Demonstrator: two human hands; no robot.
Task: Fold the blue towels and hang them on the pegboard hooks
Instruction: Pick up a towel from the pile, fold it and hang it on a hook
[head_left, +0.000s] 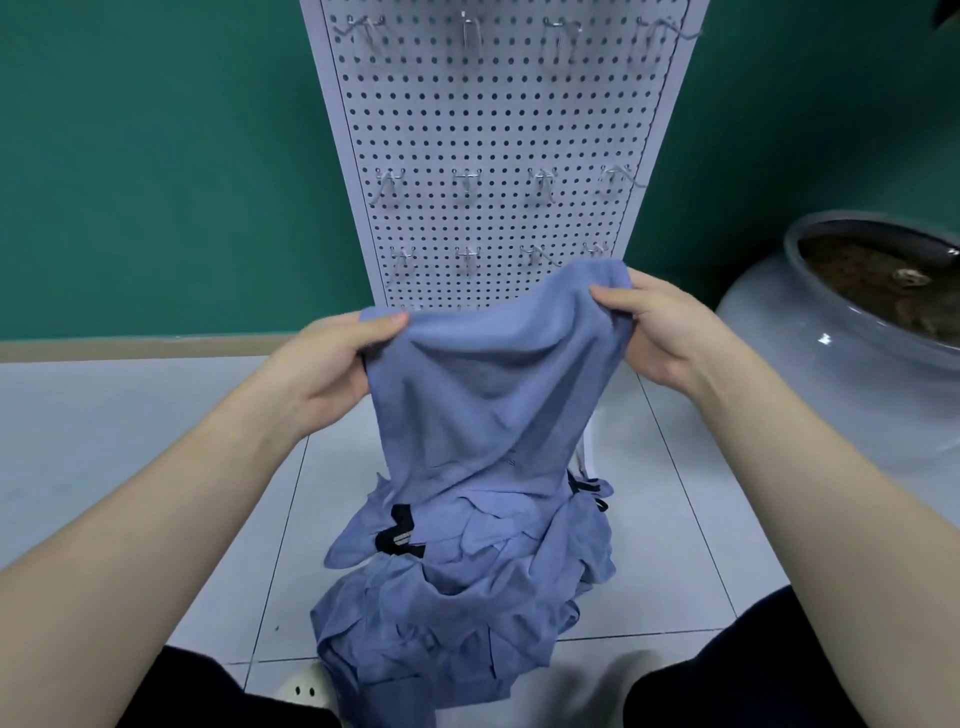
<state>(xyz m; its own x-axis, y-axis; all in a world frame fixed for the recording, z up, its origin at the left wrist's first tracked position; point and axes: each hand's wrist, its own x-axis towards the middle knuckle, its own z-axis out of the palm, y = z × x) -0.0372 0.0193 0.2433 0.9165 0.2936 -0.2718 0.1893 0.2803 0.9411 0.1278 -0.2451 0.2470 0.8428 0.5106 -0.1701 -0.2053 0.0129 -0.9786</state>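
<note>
Over a pale tiled floor (675, 545), both hands, left (332, 364) and right (660, 332), pinch 1 towel (483, 395) above a heap (457, 613); pegboard (498, 130) against the green wall (156, 156), possibly leaning.

One white pegboard (498, 156); twelve metal hooks (467, 182) on it, three rows of four. One blue towel (483, 395) held up; the heap of towels (457, 587) below cannot be counted. Two hands: left hand (332, 364), right hand (660, 332). One grey ceramic pot (810, 353)

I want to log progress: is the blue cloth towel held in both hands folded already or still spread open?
Not folded: the blue cloth towel hangs as one loose sheet, top edge pinched by left hand and right hand.
</note>
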